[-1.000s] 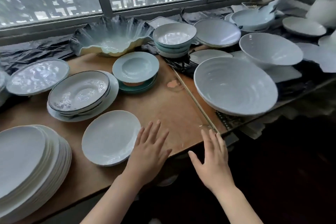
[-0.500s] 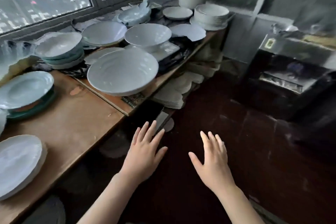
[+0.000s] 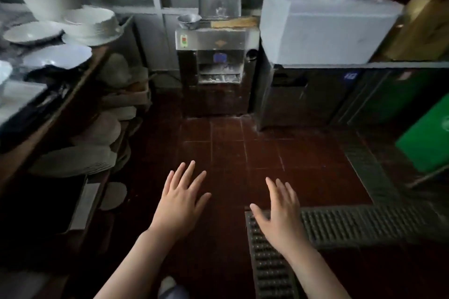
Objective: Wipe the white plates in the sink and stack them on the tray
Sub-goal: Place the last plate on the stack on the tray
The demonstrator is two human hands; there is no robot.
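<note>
Below, red floor tiles (drain grate right), hands flat.

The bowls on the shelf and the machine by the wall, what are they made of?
The white bowls look like glazed ceramic: smooth and glossy, with light shining off the rims. The machine looks like brushed stainless steel: its grey front panel has a dull metallic sheen. The picture is dim and a bit blurred, so both are best guesses.

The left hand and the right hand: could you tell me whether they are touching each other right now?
Apart. The head view shows the left hand and right hand both open, with bare red floor tiles plainly visible between them.
</note>
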